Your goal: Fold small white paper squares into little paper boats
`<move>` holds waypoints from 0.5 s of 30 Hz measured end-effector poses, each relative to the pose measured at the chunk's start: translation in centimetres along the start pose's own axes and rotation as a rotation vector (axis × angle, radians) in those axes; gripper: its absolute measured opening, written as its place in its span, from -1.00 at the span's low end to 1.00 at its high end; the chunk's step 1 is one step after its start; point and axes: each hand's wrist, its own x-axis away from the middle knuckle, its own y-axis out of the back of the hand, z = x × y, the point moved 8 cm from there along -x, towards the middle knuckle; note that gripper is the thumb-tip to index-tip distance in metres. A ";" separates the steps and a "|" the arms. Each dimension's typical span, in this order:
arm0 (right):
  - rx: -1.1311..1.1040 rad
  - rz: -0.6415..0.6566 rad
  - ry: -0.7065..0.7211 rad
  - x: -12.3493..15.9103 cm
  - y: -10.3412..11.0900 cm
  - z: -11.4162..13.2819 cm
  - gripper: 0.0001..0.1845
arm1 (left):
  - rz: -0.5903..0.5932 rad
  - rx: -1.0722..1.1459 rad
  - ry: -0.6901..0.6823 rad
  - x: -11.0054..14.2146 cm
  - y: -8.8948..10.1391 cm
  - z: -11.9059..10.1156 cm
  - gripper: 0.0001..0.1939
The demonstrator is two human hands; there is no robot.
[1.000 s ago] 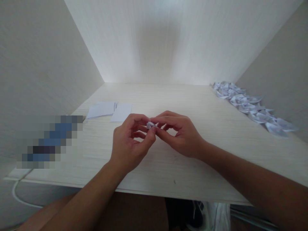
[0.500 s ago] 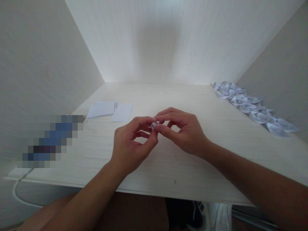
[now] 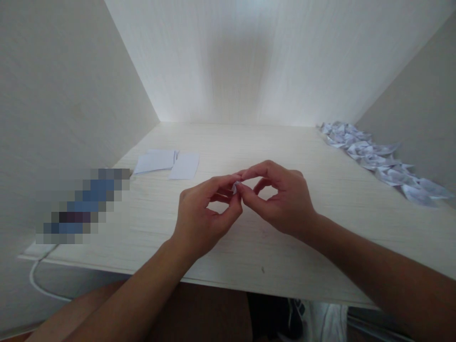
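Note:
Between my two hands is a small folded piece of white paper (image 3: 234,188), mostly covered by the fingers. My left hand (image 3: 208,216) pinches it from the left between thumb and fingertips. From the right, the thumb and index finger of my right hand (image 3: 281,197) close on the same paper, their tips touching the left fingertips. Both hands are held over the middle of the table. How the paper is folded cannot be made out.
Flat white paper sheets (image 3: 184,166) lie on the table (image 3: 228,142) at the back left. Along the right side runs a long pile of folded white paper pieces (image 3: 370,159). A blurred-out bluish object (image 3: 87,202) and a white cable (image 3: 33,280) are at the left. Walls enclose three sides.
The view has shifted slightly, so most things sit a little further right. My right index finger is more arched, and less of the paper shows between the fingertips.

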 end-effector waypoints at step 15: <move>-0.260 0.082 -0.063 -0.3 -0.7 -0.6 -0.86 | 0.048 0.156 0.088 0.2 -0.4 0.9 -0.70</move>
